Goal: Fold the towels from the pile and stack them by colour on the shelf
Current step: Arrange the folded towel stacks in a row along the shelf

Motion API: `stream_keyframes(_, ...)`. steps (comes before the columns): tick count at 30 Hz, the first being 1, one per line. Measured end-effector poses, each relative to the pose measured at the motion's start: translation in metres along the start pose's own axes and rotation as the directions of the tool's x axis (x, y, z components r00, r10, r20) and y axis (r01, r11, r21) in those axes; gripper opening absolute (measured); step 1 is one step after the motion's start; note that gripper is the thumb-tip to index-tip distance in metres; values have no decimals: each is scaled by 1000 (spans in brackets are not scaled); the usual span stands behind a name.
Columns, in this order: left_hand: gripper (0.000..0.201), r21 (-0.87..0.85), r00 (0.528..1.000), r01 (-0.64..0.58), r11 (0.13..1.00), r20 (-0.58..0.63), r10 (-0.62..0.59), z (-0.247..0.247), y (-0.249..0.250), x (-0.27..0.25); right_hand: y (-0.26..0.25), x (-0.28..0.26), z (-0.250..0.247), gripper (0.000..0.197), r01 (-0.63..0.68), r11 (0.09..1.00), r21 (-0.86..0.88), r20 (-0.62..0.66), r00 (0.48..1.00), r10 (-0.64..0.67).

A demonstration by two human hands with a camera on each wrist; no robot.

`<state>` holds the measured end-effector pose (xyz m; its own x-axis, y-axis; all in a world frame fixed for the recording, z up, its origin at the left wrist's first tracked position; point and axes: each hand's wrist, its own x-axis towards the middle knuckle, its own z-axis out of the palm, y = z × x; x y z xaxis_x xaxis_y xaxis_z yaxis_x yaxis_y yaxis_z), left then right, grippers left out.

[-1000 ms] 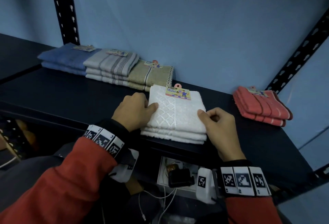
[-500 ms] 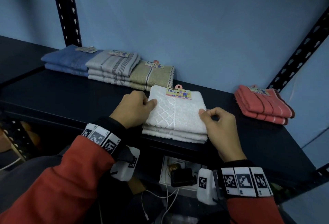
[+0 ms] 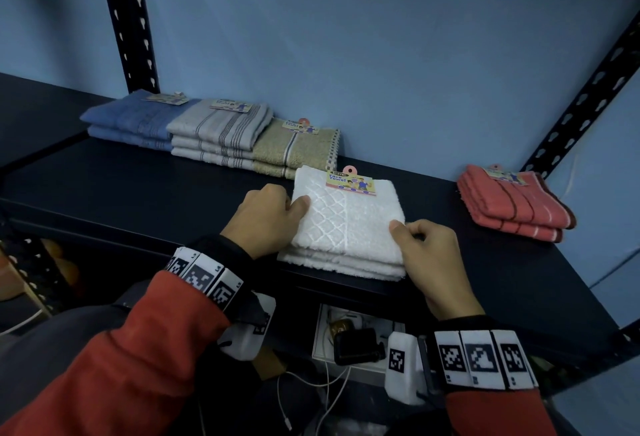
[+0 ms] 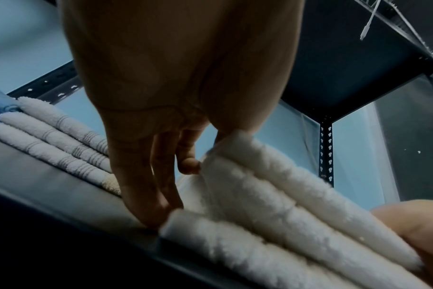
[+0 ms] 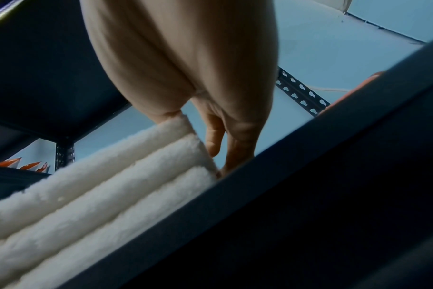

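my left hand (image 3: pixel 268 219) and right hand (image 3: pixel 434 255) pinch the white stack's (image 3: pixel 349 224) sides on the shelf (image 3: pixel 138 189); blue (image 3: pixel 133 120), grey (image 3: pixel 221 130), beige (image 3: pixel 298 148), red (image 3: pixel 512 207) stacks beside.

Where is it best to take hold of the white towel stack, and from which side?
Grip the white towel stack at its two short side edges, coming from the front, left hand and right hand opposite: loose folded layers need clamping together.
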<state>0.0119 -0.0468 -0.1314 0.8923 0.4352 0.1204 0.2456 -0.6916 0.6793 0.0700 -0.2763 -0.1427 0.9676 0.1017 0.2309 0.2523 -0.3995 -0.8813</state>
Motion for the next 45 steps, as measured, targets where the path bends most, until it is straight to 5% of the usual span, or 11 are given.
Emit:
stream_keyframes(18,40,15,999,5,1000,44,-5,-10,3,-3,-9,-10,-3,24,-7,998,-57,1,1000,8)
stream_keyframes(20,34,17,1000,5,1000,9,-5,-10,6,-4,-15,-13,-3,15,38,990,-139,-36,998,-43)
stream_keyframes(23,40,44,990,-118,992,-72,121,-2,20,1,-29,-15,5,27,217,932,-291,-96,963,-254)
stream_keyframes(26,57,30,962,-270,963,-35,271,19,35,12,-40,-8,26,34,352,844,-404,-5,922,-387)
stream_keyframes(29,56,109,950,-309,945,77,302,43,33,18,-32,2,45,48,292,779,-555,194,956,-220)
stream_keyframes(33,61,139,946,-286,948,198,257,49,23,19,-17,11,47,63,172,848,-501,312,950,-8)
stream_keyframes(39,79,-31,964,-121,992,237,124,38,8,14,-7,3,38,74,101,909,-405,278,961,17)
stream_keyframes(45,78,44,974,-79,996,218,68,36,5,3,-4,-13,27,71,82,936,-342,258,966,9)
